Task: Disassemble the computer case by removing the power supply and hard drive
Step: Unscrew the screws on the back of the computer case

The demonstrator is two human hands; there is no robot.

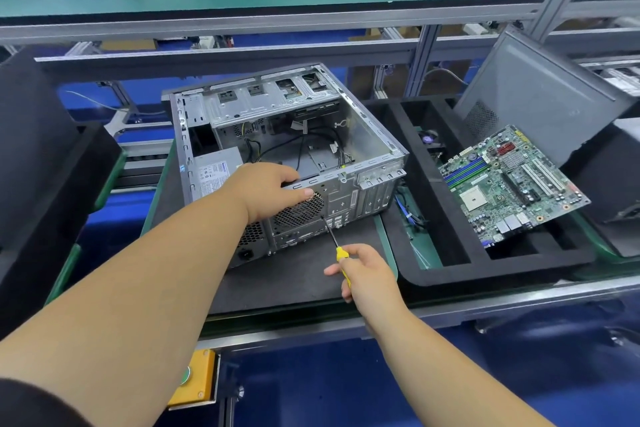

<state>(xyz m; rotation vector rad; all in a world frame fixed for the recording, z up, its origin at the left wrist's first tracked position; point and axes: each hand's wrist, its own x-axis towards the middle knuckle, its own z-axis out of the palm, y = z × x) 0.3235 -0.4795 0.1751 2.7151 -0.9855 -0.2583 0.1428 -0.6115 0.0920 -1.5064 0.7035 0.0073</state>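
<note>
**Screwdriver tip at the back of the open case**

Hands were both busy at the computer case (287, 156). The case lay on its side on a dark mat (298, 274), with its open side facing up. The left hand (268, 189) curled over the top edge of the back wall, with its fingers inside the case and its thumb pressed on the outside, just above the round fan grille (300, 210). The right hand (367, 274) held the yellow handle of a screwdriver (337, 246) between its thumb and fingers. From that grip the thin shaft went up and a little left, and its tip touched the back wall just right of the grille.

Just left of the left hand, inside the case, sat the grey power supply (216, 172) with its label facing up. Loose black wires (311, 142) lay inside the case beyond the left hand. I could not tell where the hard drive was.

Off to the right of the screwdriver hand, a green circuit board (512, 184) rested tilted on a black foam tray (460, 253). A grey side panel (540, 94) leaned behind it.
</note>
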